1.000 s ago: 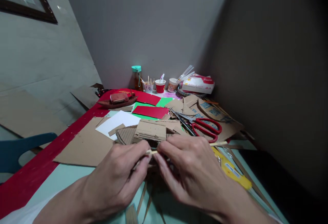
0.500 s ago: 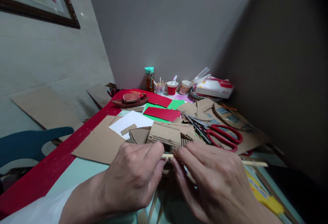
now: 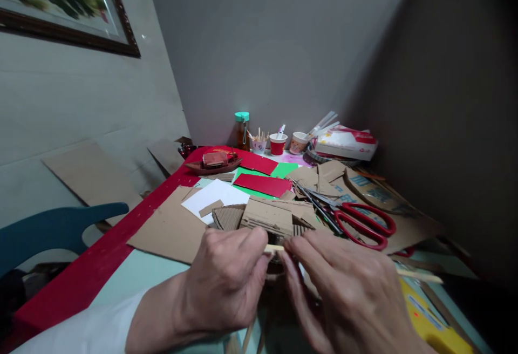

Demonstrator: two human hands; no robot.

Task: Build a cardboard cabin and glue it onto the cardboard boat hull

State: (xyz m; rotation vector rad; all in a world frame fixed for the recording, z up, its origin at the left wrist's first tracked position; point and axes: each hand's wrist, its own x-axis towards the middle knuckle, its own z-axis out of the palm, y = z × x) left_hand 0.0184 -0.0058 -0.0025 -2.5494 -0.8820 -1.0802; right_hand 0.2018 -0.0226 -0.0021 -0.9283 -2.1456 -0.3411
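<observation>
Together, my left hand (image 3: 226,284) and my right hand (image 3: 343,294) were pinched on a thin wooden stick (image 3: 275,248), pale and round in section. My left fingertips were closed on its near end, and my right fingers were folded over its middle, so only a short bare length showed between the two hands. Its far end (image 3: 421,276) came out past my right hand and lay low over the table, pointing to the right.

Just behind my knuckles sat a small corrugated cardboard piece (image 3: 269,217), brown and boxy, its cut edge showing the ribbed flutes. Beside it lay a fan-shaped scrap of ribbed cardboard (image 3: 227,217). A flat brown cardboard sheet (image 3: 170,230) spread to the left, with a smooth white sheet of paper (image 3: 214,195) on top. Red-handled scissors (image 3: 364,224) rested to the right on printed cardboard, blades pointing away from me. Further back were glossy red card (image 3: 263,184) over green paper (image 3: 285,169), a dark wooden boat model (image 3: 212,162), paper cups (image 3: 277,143) holding sticks, and a bottle with a teal cap (image 3: 242,130). A yellow flat tool (image 3: 437,327) lay near my right wrist on the pale green table (image 3: 133,276).
</observation>
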